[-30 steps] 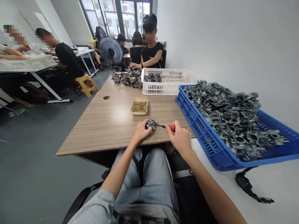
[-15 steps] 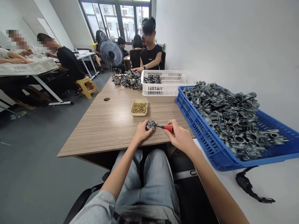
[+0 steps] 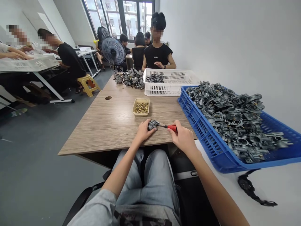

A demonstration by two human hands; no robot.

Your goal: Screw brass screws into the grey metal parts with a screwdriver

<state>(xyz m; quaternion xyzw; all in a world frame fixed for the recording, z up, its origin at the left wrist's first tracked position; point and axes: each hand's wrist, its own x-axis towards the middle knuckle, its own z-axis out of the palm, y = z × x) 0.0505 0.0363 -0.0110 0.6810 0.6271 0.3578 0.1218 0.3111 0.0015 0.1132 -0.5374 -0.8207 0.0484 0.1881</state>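
My left hand [image 3: 143,131] grips a small grey metal carburetor body [image 3: 153,124] on the table near its front edge. From the right, my right hand [image 3: 182,135] holds a screwdriver [image 3: 171,127] by its red handle. The dark shaft lies nearly level and its tip reaches the right side of the carburetor body; whether it sits in a screw is too small to tell. Just beyond my left hand stands a cream tub [image 3: 134,110] holding many small brass-coloured parts.
A blue crate [image 3: 199,131] heaped with grey metal castings stands at my right. Behind the tub are a white crate [image 3: 162,91] and a pile of carburetors [image 3: 131,78]. A person [image 3: 158,56] sits across the table. A black watch [image 3: 249,186] lies at the lower right.
My right hand and the screwdriver have shifted slightly right, the tip still close to the carburetor body. The person opposite has drawn a hand back from the pile.
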